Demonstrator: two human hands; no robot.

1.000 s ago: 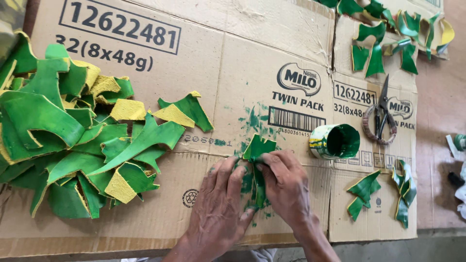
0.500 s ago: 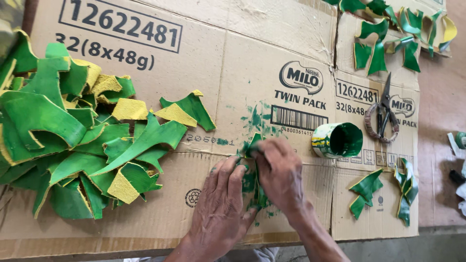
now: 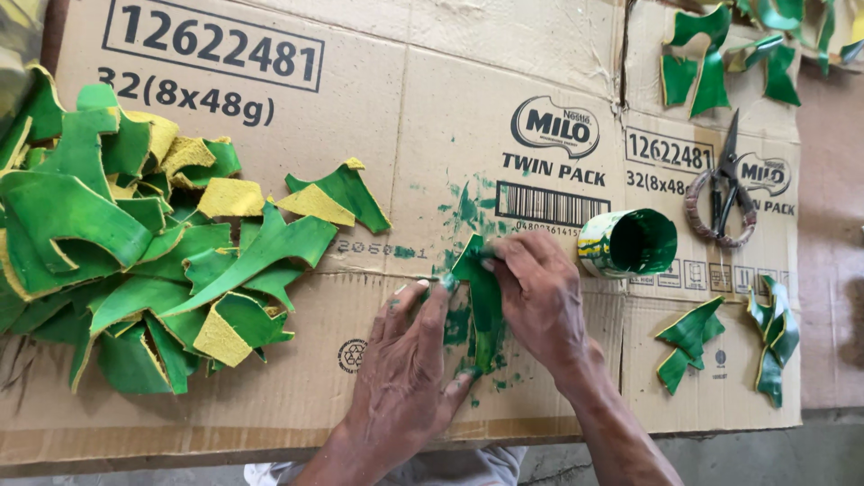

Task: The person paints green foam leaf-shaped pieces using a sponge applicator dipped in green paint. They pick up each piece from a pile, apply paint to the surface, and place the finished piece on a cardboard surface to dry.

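Observation:
A narrow green cut-out piece (image 3: 483, 297) lies flat on the cardboard sheet (image 3: 432, 108) near its front edge. My left hand (image 3: 405, 369) presses flat beside it, fingertips at its upper left corner. My right hand (image 3: 540, 297) lies over its right side, with the fingers pinched on the top end of the piece. Green smears stain the cardboard around both hands. A small can with a green inside (image 3: 627, 242) lies on its side just right of my right hand.
A big heap of green and yellow cut pieces (image 3: 135, 252) covers the left of the cardboard. Scissors with wrapped handles (image 3: 720, 193) lie at the right. Several green pieces lie at the top right (image 3: 711, 67) and lower right (image 3: 688, 342), (image 3: 774, 337).
My right hand has slid up along the green piece toward its top end. My left hand has stayed flat at its left side.

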